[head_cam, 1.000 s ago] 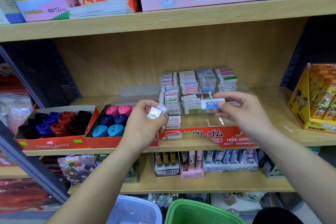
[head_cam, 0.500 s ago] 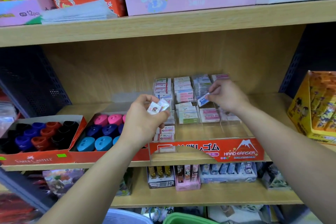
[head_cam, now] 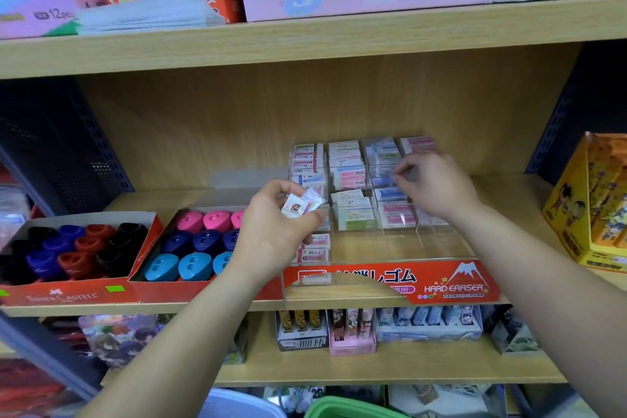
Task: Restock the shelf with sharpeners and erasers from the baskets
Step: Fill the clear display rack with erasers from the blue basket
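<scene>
A clear eraser display (head_cam: 441,248) with a red "HARD ERASER" front stands on the middle shelf, holding rows of wrapped erasers (head_cam: 353,176). My left hand (head_cam: 274,234) hovers at its left edge, shut on a couple of small wrapped erasers (head_cam: 302,205). My right hand (head_cam: 437,187) reaches into the display's back rows, fingertips pinched together just above a blue-labelled eraser (head_cam: 390,194); whether they still touch it is unclear. Two red boxes of sharpeners (head_cam: 200,248) sit to the left. Rims of a pale basket (head_cam: 237,405) and a green basket (head_cam: 349,409) show at the bottom.
The upper shelf board (head_cam: 305,41) hangs low over the display, loaded with pink and red boxes. A yellow carton (head_cam: 593,207) stands at the right. Dark perforated side panels (head_cam: 68,153) close in the left. The lower shelf holds small card packs (head_cam: 353,329).
My right hand carried the blue-labelled eraser from the front of the display up to the back rows. My left hand stayed put with its erasers. The view tilted up slightly.
</scene>
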